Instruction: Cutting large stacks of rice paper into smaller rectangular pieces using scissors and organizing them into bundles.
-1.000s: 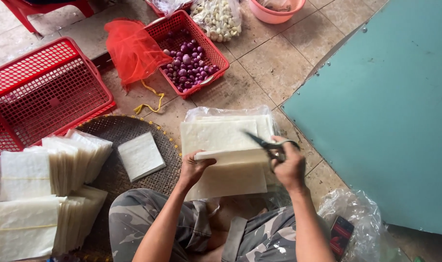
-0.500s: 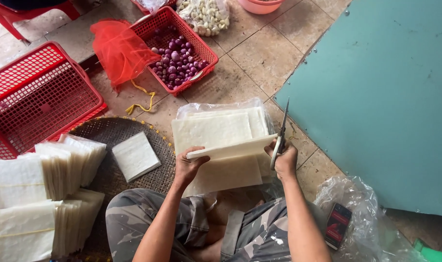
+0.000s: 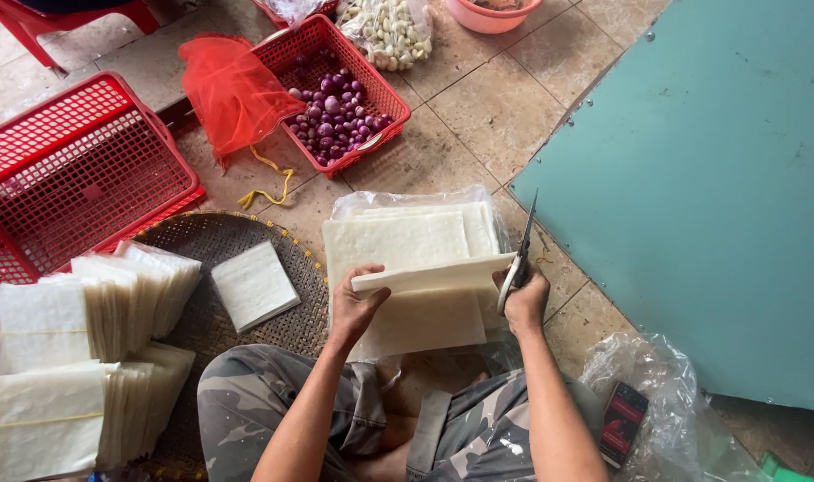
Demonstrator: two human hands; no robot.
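My left hand (image 3: 355, 308) grips a white sheet stack (image 3: 429, 275) at 12 o'clock, over the floor pile (image 3: 398, 245). Right hand (image 3: 525, 302) clamps scissors (image 3: 520, 254), blades up. Shallot basket (image 3: 371, 85) w/ red mesh ~11 o'clock.

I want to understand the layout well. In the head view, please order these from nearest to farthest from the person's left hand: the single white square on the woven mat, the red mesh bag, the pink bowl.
From the left hand:
1. Single white square, just to its left on the woven mat.
2. Red mesh bag, up and to the left, beside the basket of small purple onions.
3. Pink bowl, at the top edge, far up and to the right.
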